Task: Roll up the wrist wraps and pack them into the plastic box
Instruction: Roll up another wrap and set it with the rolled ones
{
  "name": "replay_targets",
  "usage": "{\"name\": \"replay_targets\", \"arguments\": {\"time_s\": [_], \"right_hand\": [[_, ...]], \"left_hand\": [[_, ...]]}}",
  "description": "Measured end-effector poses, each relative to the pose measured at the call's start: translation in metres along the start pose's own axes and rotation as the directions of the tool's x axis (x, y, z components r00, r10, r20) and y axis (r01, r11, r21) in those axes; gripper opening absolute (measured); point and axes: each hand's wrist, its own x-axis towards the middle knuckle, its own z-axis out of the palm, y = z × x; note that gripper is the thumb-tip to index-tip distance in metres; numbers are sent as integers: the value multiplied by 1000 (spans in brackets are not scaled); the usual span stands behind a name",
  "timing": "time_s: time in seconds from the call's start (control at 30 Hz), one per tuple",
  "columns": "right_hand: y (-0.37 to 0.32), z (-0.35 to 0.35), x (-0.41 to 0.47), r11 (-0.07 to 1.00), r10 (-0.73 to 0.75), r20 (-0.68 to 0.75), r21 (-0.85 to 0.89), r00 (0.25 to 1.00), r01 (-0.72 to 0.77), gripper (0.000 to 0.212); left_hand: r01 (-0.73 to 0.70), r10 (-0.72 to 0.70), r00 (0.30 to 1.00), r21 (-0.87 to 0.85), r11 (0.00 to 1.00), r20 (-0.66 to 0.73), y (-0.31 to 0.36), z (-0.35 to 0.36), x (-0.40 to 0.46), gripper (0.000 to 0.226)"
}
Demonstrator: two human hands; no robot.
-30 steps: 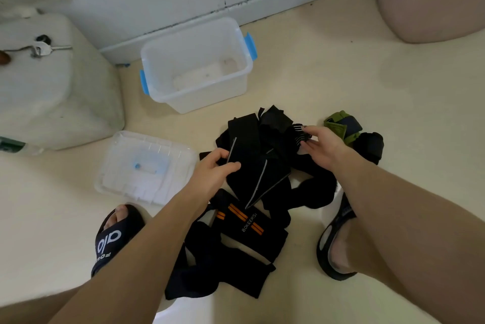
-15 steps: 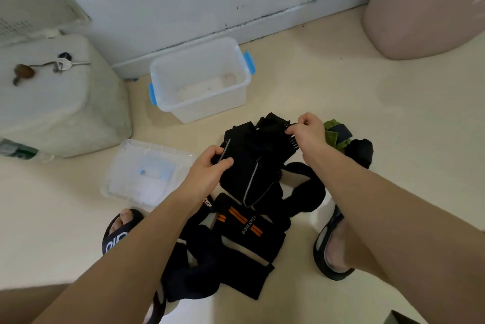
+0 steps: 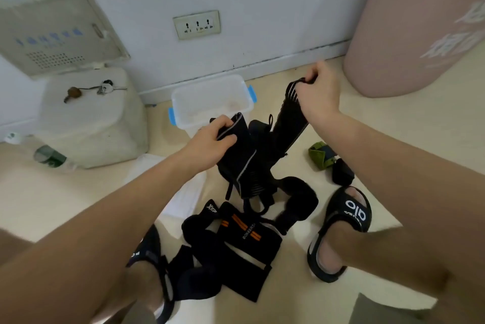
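Black fabric wrist wraps (image 3: 262, 166) are hanging stretched between both hands: the left hand (image 3: 210, 143) is gripping the grey-striped end, the right hand (image 3: 316, 92) is pinching the other end higher up. Beyond the left hand, the clear blue-latched plastic box (image 3: 210, 105) is sitting open.

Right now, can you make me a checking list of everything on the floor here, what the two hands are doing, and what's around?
Surface: cream floor, bare patches show.
Job's things: clear plastic box with blue latches, open; black wrist wraps pile lying unrolled.
Clutter: green and black rolled wrap; clear lid; bottle.
Grippers: left hand grips a grey-edged black wrap; right hand pinches a striped black strap, lifted.
Cables: nothing seen.
Surroundings: wall socket; white tank; pink bin.
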Motion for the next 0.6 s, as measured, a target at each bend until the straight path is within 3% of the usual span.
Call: {"name": "replay_targets", "arguments": {"time_s": [0.07,0.17,0.37,0.5,0.6], "right_hand": [[-23,-10,0,990,-140,-16,-35,990,139,21],[-62,-17,-2,952,-288,127,-69,949,298,21],[-137,-36,-8,903,-426,-3,61,905,425,34],[-163,-46,-14,914,-389,75,154,918,374,31],[-153,-44,-26,953,-250,226,231,942,198,30]], "left_hand": [[-35,35,999,48,998,0,11,-9,-5,4],[-67,66,998,80,995,12,22,-18,-12,3],[-144,146,989,179,973,4,46,-37,-17,7],[-230,240,971,255,939,-6,69,-63,-17,12],[-255,273,962,272,928,-31,73,-75,-19,11]]}}
